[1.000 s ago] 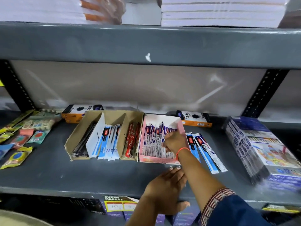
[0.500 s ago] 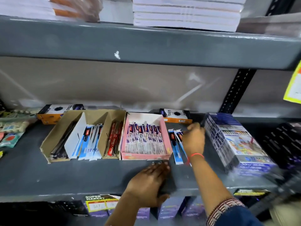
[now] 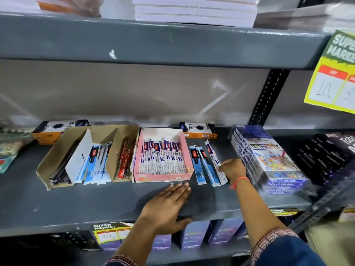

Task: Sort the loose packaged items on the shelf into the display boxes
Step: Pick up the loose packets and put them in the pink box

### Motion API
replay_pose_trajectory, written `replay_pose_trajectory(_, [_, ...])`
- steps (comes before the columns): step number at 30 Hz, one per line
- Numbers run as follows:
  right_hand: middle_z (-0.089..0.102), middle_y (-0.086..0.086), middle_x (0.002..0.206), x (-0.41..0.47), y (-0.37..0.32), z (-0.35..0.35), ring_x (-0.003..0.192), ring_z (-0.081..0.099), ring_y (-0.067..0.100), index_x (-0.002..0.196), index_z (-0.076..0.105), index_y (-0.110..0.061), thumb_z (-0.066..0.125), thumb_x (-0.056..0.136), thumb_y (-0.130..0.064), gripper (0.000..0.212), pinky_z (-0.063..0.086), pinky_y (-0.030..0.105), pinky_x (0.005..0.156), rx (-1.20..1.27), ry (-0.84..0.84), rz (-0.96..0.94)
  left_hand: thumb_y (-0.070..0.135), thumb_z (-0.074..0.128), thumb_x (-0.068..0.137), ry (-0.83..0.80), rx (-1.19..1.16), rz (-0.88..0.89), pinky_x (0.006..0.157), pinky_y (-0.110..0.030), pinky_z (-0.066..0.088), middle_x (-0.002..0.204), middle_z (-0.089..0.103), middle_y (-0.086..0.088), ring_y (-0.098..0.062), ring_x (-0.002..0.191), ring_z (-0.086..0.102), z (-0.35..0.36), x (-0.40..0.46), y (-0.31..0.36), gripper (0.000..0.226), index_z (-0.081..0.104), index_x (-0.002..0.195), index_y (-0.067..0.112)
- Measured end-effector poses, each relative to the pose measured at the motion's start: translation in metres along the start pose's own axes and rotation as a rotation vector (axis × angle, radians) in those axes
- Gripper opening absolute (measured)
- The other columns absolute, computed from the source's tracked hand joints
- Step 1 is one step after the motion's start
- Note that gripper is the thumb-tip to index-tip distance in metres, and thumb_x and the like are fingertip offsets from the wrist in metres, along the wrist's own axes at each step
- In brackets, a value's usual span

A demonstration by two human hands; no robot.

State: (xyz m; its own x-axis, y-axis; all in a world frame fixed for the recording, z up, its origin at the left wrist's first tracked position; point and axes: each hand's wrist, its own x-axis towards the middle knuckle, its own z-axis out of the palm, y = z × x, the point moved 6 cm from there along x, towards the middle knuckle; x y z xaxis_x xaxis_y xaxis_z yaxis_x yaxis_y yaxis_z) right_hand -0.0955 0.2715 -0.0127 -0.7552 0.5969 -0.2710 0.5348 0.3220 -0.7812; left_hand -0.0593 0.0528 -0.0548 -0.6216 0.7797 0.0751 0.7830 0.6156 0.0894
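Observation:
A pink display box on the grey shelf holds a row of white-and-purple pen packets. To its left, a brown cardboard box has compartments with dark pens, blue packets and red packets. Two loose blue packets lie right of the pink box. My right hand pinches a loose white-and-purple packet beside them, its far end slightly raised. My left hand rests flat on the shelf's front edge, holding nothing.
A shrink-wrapped stack of colour boxes stands just right of my right hand, with black packs beyond. Two orange-and-black boxes lie at the back. Flat packets are at far left. A yellow price tag hangs upper right.
My right hand left the pink box, moved right over the loose packets, and now holds the white-and-purple one. My left hand stayed flat on the shelf edge. The view shifted right.

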Motion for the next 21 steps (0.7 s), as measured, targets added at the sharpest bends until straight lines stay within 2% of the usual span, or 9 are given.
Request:
replay_pose_trajectory(1, [0.068, 0.015, 0.079, -0.001, -0.002, -0.001, 0.066, 0.059, 0.019, 0.074, 0.065, -0.002, 0.064, 0.078, 0.005, 0.008, 0.044, 0.019, 0.052, 0.139, -0.012, -0.008, 0.062, 0.031, 0.088, -0.001, 0.013, 0.001, 0.109, -0.026, -0.014, 0.157, -0.006, 0.000, -0.014, 0.141, -0.009, 0.000, 0.000, 0.000, 0.081, -0.003, 0.146, 0.018])
replay_pose_trajectory(3, [0.067, 0.002, 0.049, -0.009, -0.011, 0.003, 0.043, 0.054, 0.010, 0.066, 0.062, -0.007, 0.065, 0.078, 0.008, 0.019, 0.037, 0.016, 0.042, 0.431, -0.108, -0.018, 0.062, 0.030, 0.089, 0.000, 0.042, 0.004, 0.109, -0.027, -0.014, 0.157, -0.005, -0.001, -0.016, 0.142, -0.007, 0.000, 0.000, 0.001, 0.080, -0.002, 0.146, 0.016])
replay_pose_trajectory(4, [0.063, -0.005, 0.040, -0.015, -0.018, 0.007, 0.037, 0.050, 0.007, 0.065, 0.061, -0.010, 0.064, 0.079, 0.008, 0.023, 0.035, 0.015, 0.040, 0.541, -0.178, -0.018, 0.061, 0.031, 0.089, 0.001, 0.052, 0.005, 0.109, -0.027, -0.014, 0.157, -0.004, -0.002, -0.017, 0.142, -0.006, 0.000, 0.001, 0.001, 0.081, -0.001, 0.146, 0.015])
replay_pose_trajectory(8, [0.070, -0.004, 0.048, -0.051, -0.052, 0.031, 0.040, 0.062, 0.004, 0.071, 0.063, -0.011, 0.060, 0.080, 0.009, 0.022, 0.047, 0.011, 0.042, 0.821, -0.484, -0.030, 0.060, 0.034, 0.088, 0.000, 0.047, -0.005, 0.110, -0.027, -0.010, 0.157, 0.002, -0.005, -0.018, 0.142, -0.001, -0.002, 0.001, 0.001, 0.081, 0.003, 0.146, 0.014])
replay_pose_trajectory(13, [0.071, -0.003, 0.053, -0.084, -0.075, 0.061, 0.044, 0.062, 0.004, 0.075, 0.064, -0.010, 0.059, 0.081, 0.009, 0.021, 0.049, 0.015, 0.048, 0.854, -0.662, -0.063, 0.058, 0.037, 0.088, -0.009, 0.028, -0.008, 0.113, -0.029, -0.003, 0.157, 0.002, -0.005, -0.018, 0.142, 0.001, -0.001, 0.001, 0.001, 0.081, 0.001, 0.146, 0.014])
replay_pose_trajectory(21, [0.073, -0.002, 0.057, -0.100, -0.086, 0.082, 0.048, 0.065, 0.004, 0.073, 0.068, -0.010, 0.060, 0.080, 0.008, 0.020, 0.051, 0.014, 0.050, 0.800, -0.765, -0.102, 0.060, 0.037, 0.087, -0.040, 0.008, -0.039, 0.105, -0.025, -0.011, 0.157, -0.006, 0.000, -0.014, 0.141, -0.007, 0.004, 0.003, -0.001, 0.084, -0.006, 0.146, 0.017])
